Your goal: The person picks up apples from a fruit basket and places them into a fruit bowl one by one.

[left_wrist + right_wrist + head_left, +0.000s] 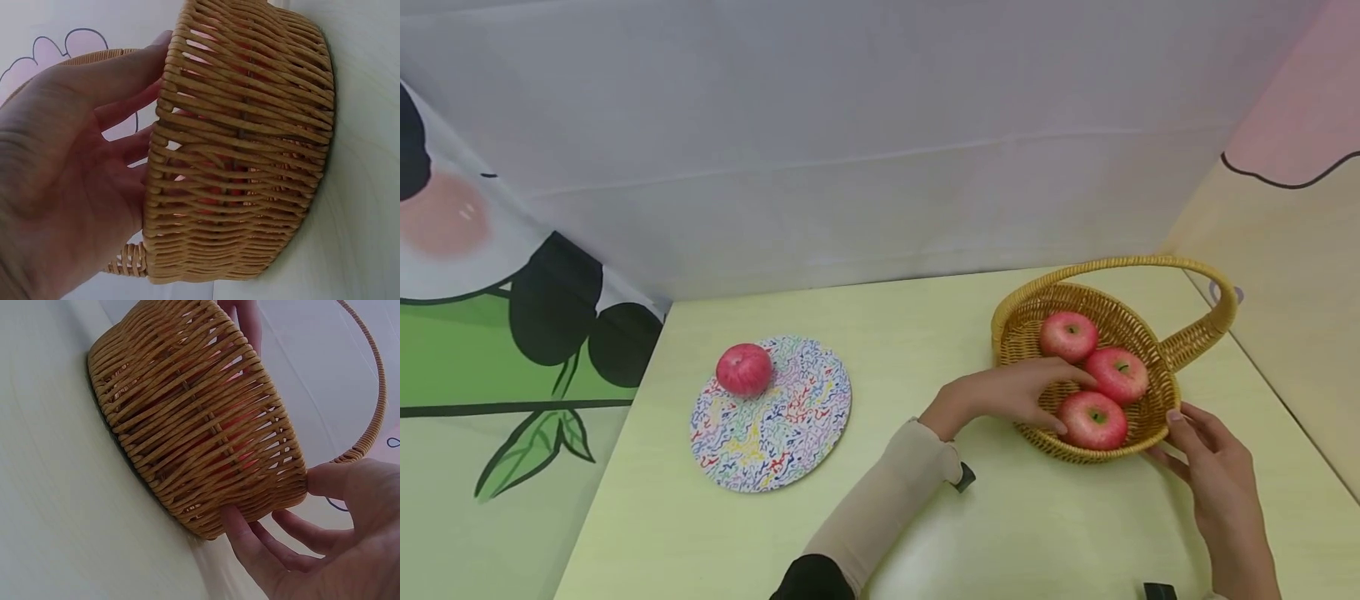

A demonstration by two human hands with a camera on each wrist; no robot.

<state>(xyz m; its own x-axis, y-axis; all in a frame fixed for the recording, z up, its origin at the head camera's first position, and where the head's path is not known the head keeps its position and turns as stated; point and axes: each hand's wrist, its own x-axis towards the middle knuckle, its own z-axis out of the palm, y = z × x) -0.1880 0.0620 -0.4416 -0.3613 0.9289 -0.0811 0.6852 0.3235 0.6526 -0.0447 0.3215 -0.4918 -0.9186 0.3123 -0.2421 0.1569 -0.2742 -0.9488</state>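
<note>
Three glossy red apples [1116, 376]: clustered inside a golden-brown, round, woven wicker basket [1123, 329]; rolling is presumably checked by the raised wall.

Basket position: set at the right of a pale yellow-green tabletop [910, 350]; whether the base lies fully flat cannot be told.

Arched, wrapped wicker handle [1112, 263]: seen over the far side of the basket, so that the opening is left unobstructed toward the person.

Left hand [1018, 392]: held over the near left rim, with thumb and fingers spread loosely about the nearest apple [1093, 421]; no fruit is seen to be gripped, and light contact cannot be ruled out, since the fingertips are partly hidden.

Right hand [1217, 458]: closed on the basket at its near right edge, the thumb laid against the rim and a finger against the lower outer wall; by judgement, sliding or tipping is prevented by this hold.

Round, flat disc with multicoloured squiggles [805, 425]: laid at the left of the tabletop, well apart from the basket.

Streaked red, rounded fruit [743, 369]: placed off-centre, at the disc's upper left, so that most of the patterned surface is left bare; it is touched by neither hand.
</note>
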